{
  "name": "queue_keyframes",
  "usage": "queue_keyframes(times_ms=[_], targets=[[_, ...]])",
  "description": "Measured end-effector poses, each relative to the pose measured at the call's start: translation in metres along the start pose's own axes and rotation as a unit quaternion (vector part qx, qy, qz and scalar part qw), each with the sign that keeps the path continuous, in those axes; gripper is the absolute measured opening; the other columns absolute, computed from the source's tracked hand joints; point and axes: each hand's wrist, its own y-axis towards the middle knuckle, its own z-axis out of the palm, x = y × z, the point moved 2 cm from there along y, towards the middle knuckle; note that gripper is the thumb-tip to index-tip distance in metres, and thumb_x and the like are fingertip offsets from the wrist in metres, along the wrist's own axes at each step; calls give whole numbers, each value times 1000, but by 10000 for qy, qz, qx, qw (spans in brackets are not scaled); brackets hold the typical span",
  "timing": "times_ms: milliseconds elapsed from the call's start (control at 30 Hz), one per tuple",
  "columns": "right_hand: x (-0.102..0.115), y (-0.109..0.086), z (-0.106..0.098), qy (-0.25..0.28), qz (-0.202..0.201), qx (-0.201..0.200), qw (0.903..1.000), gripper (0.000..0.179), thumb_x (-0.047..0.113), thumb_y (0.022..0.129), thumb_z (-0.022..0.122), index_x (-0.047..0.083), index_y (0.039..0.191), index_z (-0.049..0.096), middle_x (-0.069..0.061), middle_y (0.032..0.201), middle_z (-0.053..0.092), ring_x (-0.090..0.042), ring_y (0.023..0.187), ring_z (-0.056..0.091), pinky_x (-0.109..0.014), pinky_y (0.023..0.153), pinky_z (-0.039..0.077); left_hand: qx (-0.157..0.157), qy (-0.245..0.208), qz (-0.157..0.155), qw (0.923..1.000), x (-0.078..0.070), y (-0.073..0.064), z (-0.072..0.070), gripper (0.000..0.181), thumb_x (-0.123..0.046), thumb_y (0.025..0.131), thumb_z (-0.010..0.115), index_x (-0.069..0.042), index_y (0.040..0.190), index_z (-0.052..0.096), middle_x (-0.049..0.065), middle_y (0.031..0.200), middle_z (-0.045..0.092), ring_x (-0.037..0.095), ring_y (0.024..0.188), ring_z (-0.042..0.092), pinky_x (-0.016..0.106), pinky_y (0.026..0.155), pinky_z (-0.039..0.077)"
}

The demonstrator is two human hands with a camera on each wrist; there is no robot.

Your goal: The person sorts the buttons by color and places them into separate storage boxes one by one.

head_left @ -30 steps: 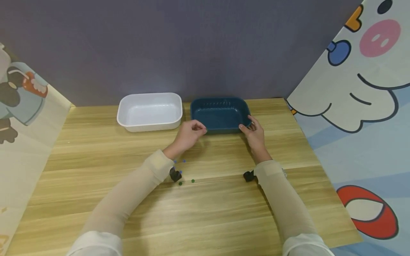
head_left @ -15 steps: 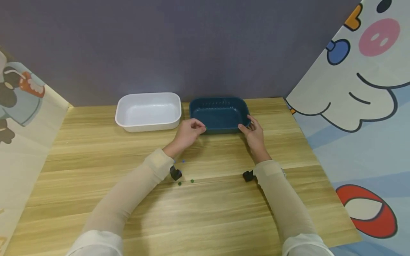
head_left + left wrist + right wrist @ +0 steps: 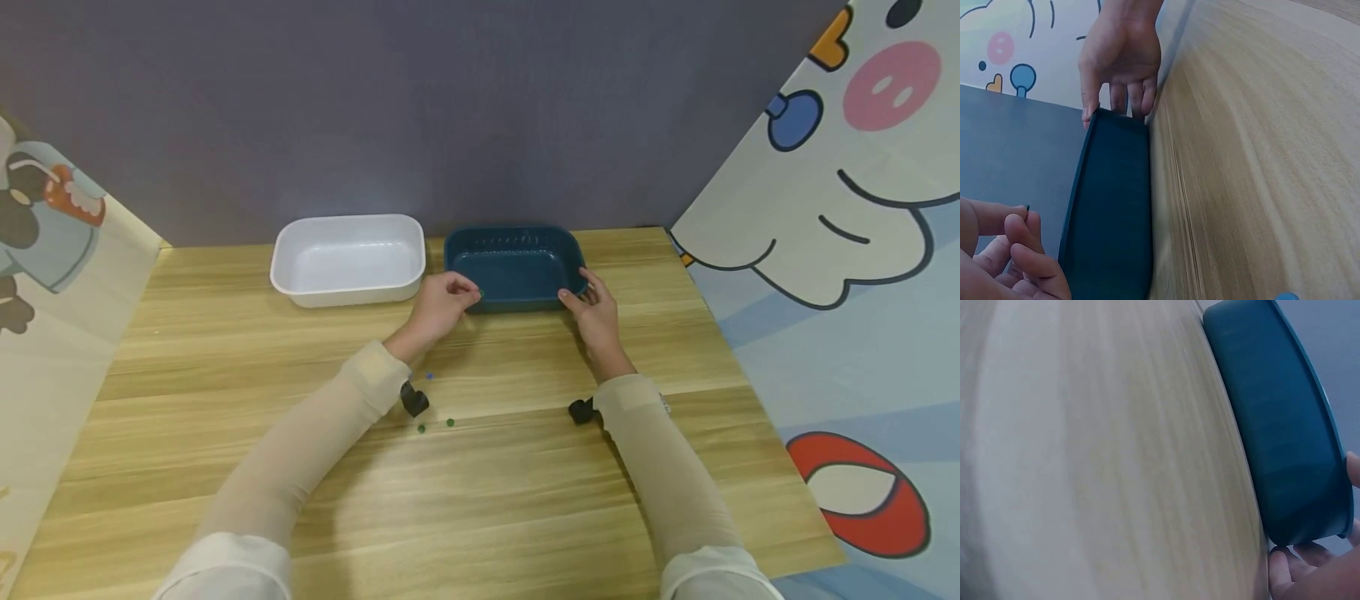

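My left hand [image 3: 437, 307] is at the front left corner of a dark teal rectangular dish [image 3: 517, 305]. Between its thumb and forefinger it pinches a tiny green bead [image 3: 1028, 207], held just above the rim. At the opposite front corner, my right hand [image 3: 597, 321] grips the dish, thumb at the front rim and fingers round the right side. In the right wrist view, the fingertips lie low against the end wall of the dish [image 3: 1291, 437]. Two more green beads [image 3: 451, 422] and a small blue bead [image 3: 430, 376] lie on the table near the left forearm.
A white rectangular dish [image 3: 347, 296] stands left of the teal one, by the grey back panel [image 3: 465, 108]. Wrist-worn black camera mounts [image 3: 414, 400] hang under both forearms. Cartoon-printed panels [image 3: 832, 267] flank the wooden table [image 3: 510, 492].
My left hand has moved slightly up and forward with the green bead, to the rim of the teal dish. Several blue beads are now hidden behind the left forearm. The right hand stays put.
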Motion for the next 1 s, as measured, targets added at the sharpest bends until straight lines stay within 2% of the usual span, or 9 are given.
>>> queue_keyframes(times_ms=[200,400,500,700,1000], targets=[[3,3,-2,49,179,66,9998,69,17,96,72,20,156,39,-4,166,21,-26,150,25,-39,116,35,14,110,-32,9999,-1,3,-1,8,-10,97,69,-3,99,72,13,91,70,45,78,64,26,54,49],[11,12,-2,114,113,81,9998,70,16,95,72,18,156,39,-5,166,20,-27,150,24,-40,116,35,-54,154,109,9998,-6,10,-4,9,-11,97,69,-3,99,72,14,93,71,48,79,65,28,56,51],[13,12,-1,104,102,84,9999,70,16,95,72,18,156,39,-5,166,20,-27,150,24,-39,116,34,-51,184,61,9998,-7,12,-5,10,-12,97,69,-3,99,72,13,93,71,45,77,65,27,55,50],[10,8,0,33,21,41,10000,68,20,95,73,22,155,41,-5,166,20,-28,149,26,-38,116,35,-64,249,4,9997,-4,9,-4,9,-12,97,69,-5,99,73,10,93,71,44,77,65,28,55,49],[3,-2,0,18,86,-16,10000,67,20,96,72,21,155,41,-6,166,23,-28,149,26,-39,117,34,-27,275,-73,9996,0,3,-1,10,-15,97,68,-6,99,72,7,94,72,39,74,66,29,57,51]])
